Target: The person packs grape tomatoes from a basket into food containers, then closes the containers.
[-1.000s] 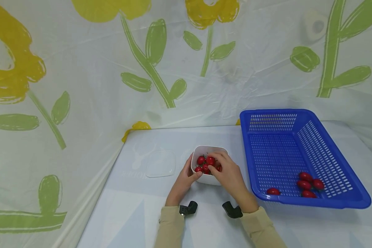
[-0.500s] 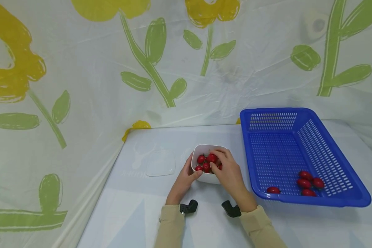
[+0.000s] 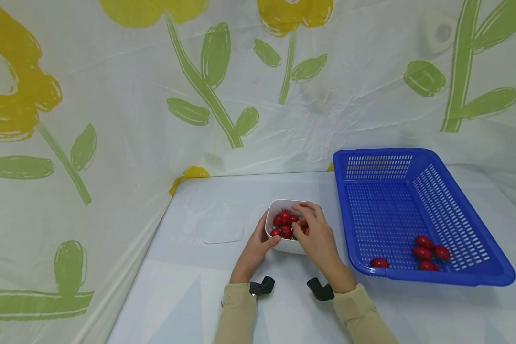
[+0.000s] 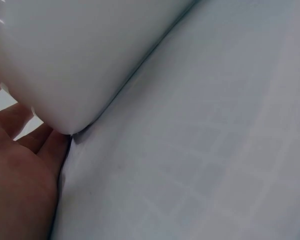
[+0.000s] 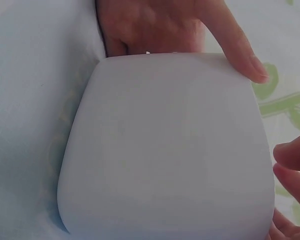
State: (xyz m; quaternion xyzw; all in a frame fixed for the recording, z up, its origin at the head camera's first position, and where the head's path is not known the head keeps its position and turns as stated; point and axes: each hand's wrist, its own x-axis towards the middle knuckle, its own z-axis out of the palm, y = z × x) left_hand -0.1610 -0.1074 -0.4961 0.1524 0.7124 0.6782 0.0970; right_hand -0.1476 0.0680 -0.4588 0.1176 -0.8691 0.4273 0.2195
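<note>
My left hand grips the left side of a square white plastic container, its thumb over the near rim. Several cherry tomatoes lie inside. Over the container's right side is my right hand, thumb and forefinger apart above the tomatoes, and I see nothing pinched between them. The right hand covers part of the contents. In the left wrist view, fingers bend under the container wall. The right wrist view shows the container's outside with the left thumb on its rim.
A blue perforated basket stands to the right, with several more cherry tomatoes near its front. A clear flat lid lies on the white table left of the container. A flower-print curtain hangs behind.
My right fingers have let go of a cherry tomato, which now sits further left among the others. The right thumb and forefinger have spread. The left hand keeps its hold on the container.
</note>
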